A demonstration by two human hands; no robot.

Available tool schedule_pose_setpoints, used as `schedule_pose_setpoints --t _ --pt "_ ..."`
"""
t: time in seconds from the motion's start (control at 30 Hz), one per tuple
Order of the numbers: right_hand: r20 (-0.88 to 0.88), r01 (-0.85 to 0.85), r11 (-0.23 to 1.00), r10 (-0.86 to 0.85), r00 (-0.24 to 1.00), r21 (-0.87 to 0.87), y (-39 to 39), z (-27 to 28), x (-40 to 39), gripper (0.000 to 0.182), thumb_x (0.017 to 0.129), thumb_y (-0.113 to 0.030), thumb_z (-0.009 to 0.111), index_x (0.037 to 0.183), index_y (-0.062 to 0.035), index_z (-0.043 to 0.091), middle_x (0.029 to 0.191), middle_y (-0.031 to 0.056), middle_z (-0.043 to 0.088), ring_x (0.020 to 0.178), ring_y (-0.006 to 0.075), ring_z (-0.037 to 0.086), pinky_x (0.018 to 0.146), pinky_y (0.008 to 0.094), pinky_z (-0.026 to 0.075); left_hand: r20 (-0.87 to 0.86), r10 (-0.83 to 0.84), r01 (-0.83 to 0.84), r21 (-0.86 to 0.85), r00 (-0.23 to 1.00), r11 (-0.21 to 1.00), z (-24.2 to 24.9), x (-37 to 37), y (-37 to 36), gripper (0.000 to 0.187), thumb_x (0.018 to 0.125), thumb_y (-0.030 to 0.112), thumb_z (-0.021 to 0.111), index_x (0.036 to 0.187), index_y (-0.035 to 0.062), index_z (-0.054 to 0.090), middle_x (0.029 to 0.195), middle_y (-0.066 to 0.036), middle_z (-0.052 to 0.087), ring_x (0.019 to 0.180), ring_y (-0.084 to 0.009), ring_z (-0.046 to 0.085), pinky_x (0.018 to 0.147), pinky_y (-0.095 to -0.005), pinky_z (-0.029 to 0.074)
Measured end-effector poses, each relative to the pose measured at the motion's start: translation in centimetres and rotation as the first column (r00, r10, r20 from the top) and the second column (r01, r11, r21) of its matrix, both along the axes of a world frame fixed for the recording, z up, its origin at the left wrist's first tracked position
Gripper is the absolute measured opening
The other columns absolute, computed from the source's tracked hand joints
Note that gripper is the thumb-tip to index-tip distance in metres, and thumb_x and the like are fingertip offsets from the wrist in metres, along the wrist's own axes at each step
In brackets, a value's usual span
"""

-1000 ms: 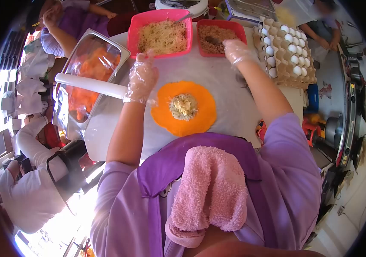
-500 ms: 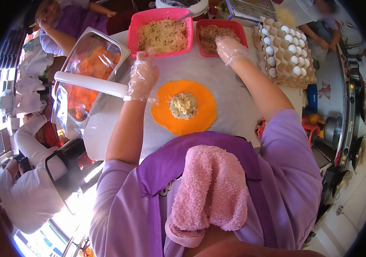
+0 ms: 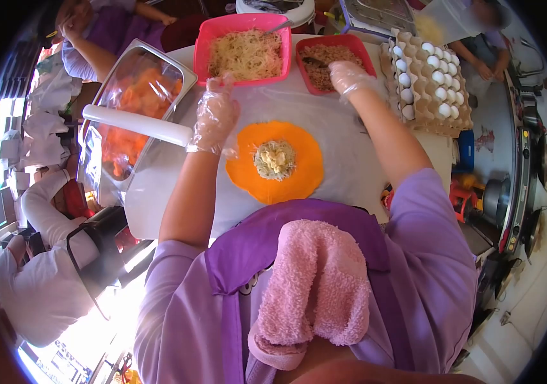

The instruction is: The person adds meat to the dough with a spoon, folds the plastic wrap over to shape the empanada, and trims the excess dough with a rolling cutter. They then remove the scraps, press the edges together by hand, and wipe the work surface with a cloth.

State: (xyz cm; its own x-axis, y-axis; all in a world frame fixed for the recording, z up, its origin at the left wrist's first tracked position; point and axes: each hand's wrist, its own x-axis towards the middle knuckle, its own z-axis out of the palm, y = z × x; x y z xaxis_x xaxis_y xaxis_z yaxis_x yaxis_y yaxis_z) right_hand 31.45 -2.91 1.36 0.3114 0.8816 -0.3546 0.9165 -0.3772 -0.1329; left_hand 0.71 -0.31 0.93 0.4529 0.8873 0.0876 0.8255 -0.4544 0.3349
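Observation:
An orange round wrapper lies flat on the table, with a mound of pale shreds topped by yellowish bits at its middle. My left hand, in a clear plastic glove, has its fingers curled just below a pink tub of pale shredded food; what they hold, if anything, is hidden. Beside that wrist is the end of a white rolling pin. My right hand, also gloved, is closed on the handle of a spoon inside a smaller red-pink tub of brownish minced filling.
At the left stands a metal tray of orange pieces under clear plastic. Cartons of white eggs sit at the right. One person is at the upper left, another at the upper right, and a white-sleeved one at the lower left.
My right hand has shifted slightly right and down within the smaller tub, and the spoon now shows at its left. My left hand and the wrapper look unchanged.

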Motion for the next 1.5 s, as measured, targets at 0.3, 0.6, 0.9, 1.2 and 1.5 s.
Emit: schedule_pose_setpoints --t 0.3,0.6,0.9,1.2,1.5 --pt "-0.106 0.225 0.965 -0.212 0.972 0.132 -0.2 -0.2 -1.7 0.042 0.092 -0.024 0.031 0.12 -0.0062 0.057 0.13 0.0179 0.051 0.122 0.0348 0.047 0.101 0.0466 0.037 0.055 -0.001 0.0 0.011 0.998 1.0 -0.6 0.1 0.0 0.054 0.075 0.004 0.055 0.128 0.0021 0.05 0.12 -0.026 0.05 0.11 -0.0389 0.053 0.094 -0.0404 0.046" --pt "-0.047 0.099 0.985 -0.094 0.994 0.141 0.3 -0.6 -0.5 0.041 0.093 -0.022 0.03 0.121 -0.006 0.056 0.13 0.0173 0.051 0.119 0.0366 0.049 0.101 0.0465 0.038 0.076 -0.017 0.017 0.005 0.997 1.0 -0.1 0.1 -0.3 0.054 0.075 0.004 0.055 0.128 0.0022 0.05 0.122 -0.026 0.048 0.111 -0.0395 0.052 0.094 -0.0413 0.046" --pt "-0.053 0.152 0.977 -0.145 0.988 0.152 0.0 -0.7 -1.6 0.04 0.091 -0.02 0.035 0.121 -0.0059 0.057 0.131 0.0169 0.05 0.122 0.0339 0.048 0.101 0.047 0.038 0.075 -0.022 0.021 0.013 0.997 1.0 -0.2 0.1 -0.2 0.055 0.075 0.004 0.055 0.129 0.0015 0.048 0.122 -0.028 0.048 0.11 -0.0397 0.052 0.093 -0.0411 0.046" --pt "-0.026 0.112 0.988 -0.11 0.994 0.105 -0.8 0.4 -1.6 0.037 0.09 -0.022 0.038 0.114 -0.0065 0.06 0.125 0.0183 0.054 0.117 0.0341 0.052 0.1 0.0449 0.039 0.05 -0.032 0.03 0.048 0.998 0.998 -1.0 -0.2 -0.1 0.055 0.074 0.003 0.054 0.129 0.0009 0.048 0.121 -0.028 0.049 0.11 -0.0395 0.052 0.092 -0.0405 0.047" --pt "-0.148 0.184 0.979 -0.169 0.974 0.094 -1.3 0.9 -0.7 0.039 0.091 -0.026 0.04 0.117 -0.0038 0.058 0.124 0.0211 0.054 0.118 0.0352 0.05 0.1 0.0431 0.037 0.056 -0.037 0.035 0.05 0.998 0.998 -0.7 -0.1 -0.2 0.055 0.074 0.003 0.053 0.128 -0.0002 0.049 0.12 -0.029 0.049 0.108 -0.04 0.053 0.091 -0.0406 0.047"
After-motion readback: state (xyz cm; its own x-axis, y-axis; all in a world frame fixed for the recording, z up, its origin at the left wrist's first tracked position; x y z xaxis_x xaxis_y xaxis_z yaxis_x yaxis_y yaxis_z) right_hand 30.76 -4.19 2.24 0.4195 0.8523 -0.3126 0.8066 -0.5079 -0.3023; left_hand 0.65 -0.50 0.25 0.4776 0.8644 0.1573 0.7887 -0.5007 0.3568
